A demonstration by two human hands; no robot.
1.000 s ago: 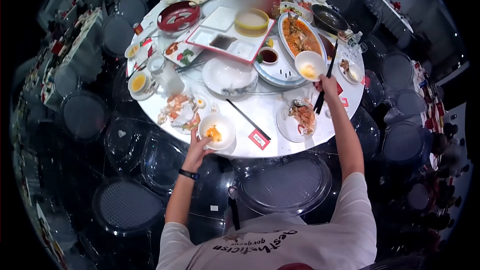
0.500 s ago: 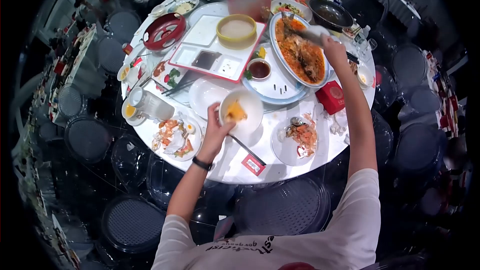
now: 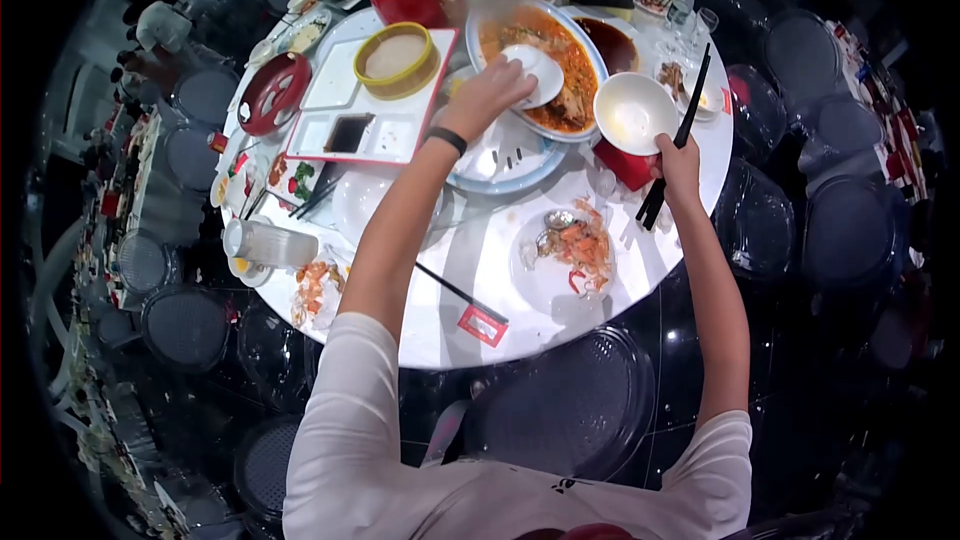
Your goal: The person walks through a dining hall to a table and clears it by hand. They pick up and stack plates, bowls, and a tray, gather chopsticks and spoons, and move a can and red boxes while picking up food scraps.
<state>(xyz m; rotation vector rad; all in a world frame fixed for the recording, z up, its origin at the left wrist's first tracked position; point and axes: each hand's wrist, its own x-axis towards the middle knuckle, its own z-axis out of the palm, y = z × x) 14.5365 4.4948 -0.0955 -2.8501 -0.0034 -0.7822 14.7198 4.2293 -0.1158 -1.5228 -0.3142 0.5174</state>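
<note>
My left hand [image 3: 487, 100], with a dark band on the wrist, reaches over the oval platter [image 3: 598, 52] of fish in orange-red sauce. Its fingers grip a small white bowl [image 3: 541, 80] tilted over the sauce; the bowl's inside is partly hidden. To the right of the platter, my right hand [image 3: 680, 172] is closed round a pair of black chopsticks [image 3: 694, 105] and the rim of a white bowl [image 3: 634, 115]. That bowl faces me, with a little yellowish residue inside. Below it lies a red box [image 3: 622, 165], partly covered.
A sectioned tray [image 3: 330, 135] carries a yellow-rimmed steamer [image 3: 395, 58]. Behind stands a red tub [image 3: 410, 0]. A plate of shell scraps [image 3: 540, 275] lies near the edge, and a glass jug [image 3: 270, 242] lies at left. A chair [image 3: 565, 400] stands before me.
My left hand has moved up and right from the near table to the platter. My right hand has come back from the platter and now holds a bowl and chopsticks. The view has shifted right.
</note>
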